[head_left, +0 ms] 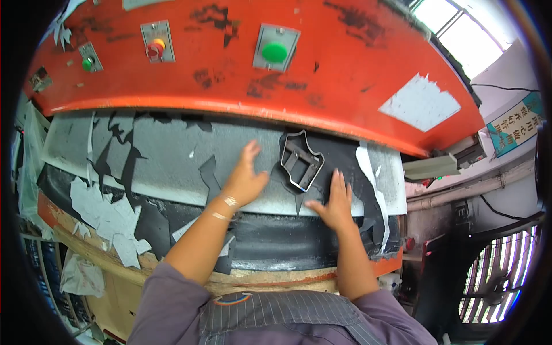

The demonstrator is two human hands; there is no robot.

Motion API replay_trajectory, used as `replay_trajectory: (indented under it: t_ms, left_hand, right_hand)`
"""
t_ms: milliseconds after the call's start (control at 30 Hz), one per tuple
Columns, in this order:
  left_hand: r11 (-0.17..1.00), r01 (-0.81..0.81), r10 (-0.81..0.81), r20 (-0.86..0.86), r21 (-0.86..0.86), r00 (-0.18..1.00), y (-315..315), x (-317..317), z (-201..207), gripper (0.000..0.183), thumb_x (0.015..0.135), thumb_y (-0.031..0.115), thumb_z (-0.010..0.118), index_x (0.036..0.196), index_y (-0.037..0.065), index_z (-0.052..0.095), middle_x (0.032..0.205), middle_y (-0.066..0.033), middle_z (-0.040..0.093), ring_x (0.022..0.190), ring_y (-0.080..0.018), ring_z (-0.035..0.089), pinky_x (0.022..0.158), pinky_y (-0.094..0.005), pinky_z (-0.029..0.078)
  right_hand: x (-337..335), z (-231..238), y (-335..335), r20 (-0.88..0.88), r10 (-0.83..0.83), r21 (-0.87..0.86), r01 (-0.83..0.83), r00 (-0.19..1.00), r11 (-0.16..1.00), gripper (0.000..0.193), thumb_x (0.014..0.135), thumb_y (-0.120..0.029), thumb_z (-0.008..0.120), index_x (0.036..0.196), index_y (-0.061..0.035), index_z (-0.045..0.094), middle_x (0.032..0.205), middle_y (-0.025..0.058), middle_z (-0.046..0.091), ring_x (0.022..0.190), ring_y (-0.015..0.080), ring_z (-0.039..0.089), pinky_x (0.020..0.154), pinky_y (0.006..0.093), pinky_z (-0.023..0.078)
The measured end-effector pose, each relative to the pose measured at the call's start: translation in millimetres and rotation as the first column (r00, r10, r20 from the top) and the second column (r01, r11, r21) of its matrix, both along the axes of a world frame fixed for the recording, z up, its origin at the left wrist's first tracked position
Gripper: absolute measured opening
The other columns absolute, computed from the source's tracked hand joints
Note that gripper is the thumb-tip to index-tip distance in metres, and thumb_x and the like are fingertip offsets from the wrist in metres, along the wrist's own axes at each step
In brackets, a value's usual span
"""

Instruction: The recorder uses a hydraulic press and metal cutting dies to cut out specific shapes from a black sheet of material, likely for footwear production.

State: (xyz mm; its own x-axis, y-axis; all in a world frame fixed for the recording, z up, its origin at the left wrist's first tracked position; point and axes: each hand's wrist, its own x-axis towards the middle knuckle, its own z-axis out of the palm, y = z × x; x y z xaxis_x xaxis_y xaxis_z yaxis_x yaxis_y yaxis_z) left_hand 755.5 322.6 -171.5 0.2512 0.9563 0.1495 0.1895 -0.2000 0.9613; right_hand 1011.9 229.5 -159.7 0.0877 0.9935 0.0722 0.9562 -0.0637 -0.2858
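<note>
A dark metal cutting die (301, 160), an irregular frame with crossbars, lies on a black sheet (339, 161) on the press bed. My left hand (245, 176) lies flat with fingers spread just left of the die, on the grey sheet (167, 155). My right hand (333, 201) presses flat on the black sheet just below and right of the die. Neither hand grips anything.
The orange press head (322, 75) hangs over the bed, with a green button (275, 52), a red knob (154, 48) and a small green button (87, 64). Torn grey scraps (106, 215) lie at left. A fan grille (494, 276) stands at lower right.
</note>
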Motion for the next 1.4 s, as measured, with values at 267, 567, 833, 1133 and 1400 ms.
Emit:
replay_trajectory:
  t_ms: [267,567,833,1133,1400]
  left_hand:
    - [0.708,-0.695,0.670,0.194,0.126,0.717,77,-252,77,0.053,0.088,0.006,0.056,0.139,0.003,0.042,0.138,-0.0173,0.047,0.128,-0.0246,0.045,0.104,-0.0352,0.036]
    - [0.634,-0.728,0.703,0.199,0.262,0.683,143,-375,150,0.055,0.089,0.015,0.054,0.142,0.004,0.043,0.139,-0.0123,0.050,0.127,-0.0154,0.045,0.103,-0.0279,0.035]
    - [0.931,-0.213,0.307,-0.319,0.297,0.897,-20,-232,103,0.021,0.090,0.014,0.060,0.107,0.003,0.067,0.107,-0.0121,0.067,0.097,-0.0222,0.064,0.087,-0.0320,0.048]
    - [0.934,0.157,0.053,-0.560,0.321,0.827,-148,-58,63,0.015,0.076,0.019,0.065,0.083,0.007,0.070,0.080,-0.0086,0.065,0.077,-0.0286,0.060,0.069,-0.0398,0.050]
    - [0.958,0.151,0.018,-0.575,0.244,0.818,-132,-45,72,0.014,0.073,0.021,0.067,0.075,0.007,0.070,0.075,-0.0087,0.065,0.072,-0.0286,0.059,0.068,-0.0388,0.050]
  right_hand:
    - [-47,89,-6,-0.308,0.159,0.269,-0.074,0.938,0.960,0.078,0.079,-0.037,0.074,0.139,-0.0001,0.040,0.133,0.0270,0.050,0.122,0.0388,0.050,0.102,0.0461,0.038]
    - [-163,202,150,0.062,0.283,0.760,-0.229,0.957,0.608,0.031,0.080,-0.026,0.074,0.095,-0.0076,0.054,0.072,0.0091,0.062,0.055,0.0249,0.061,0.049,0.0353,0.049]
    - [-138,111,19,-0.094,0.531,0.068,-0.527,0.842,0.847,0.044,0.079,-0.048,0.069,0.095,-0.0079,0.060,0.082,0.0143,0.063,0.077,0.0328,0.064,0.069,0.0452,0.051]
    - [-117,36,-87,0.011,0.425,0.050,-0.425,0.905,0.904,0.048,0.054,-0.014,0.080,0.097,-0.0050,0.060,0.091,0.0108,0.057,0.091,0.0293,0.057,0.080,0.0380,0.048]
    - [-86,67,-56,-0.116,0.588,-0.125,-0.599,0.801,0.791,0.042,0.062,-0.020,0.079,0.098,-0.0045,0.062,0.091,0.0121,0.061,0.089,0.0318,0.061,0.077,0.0423,0.050]
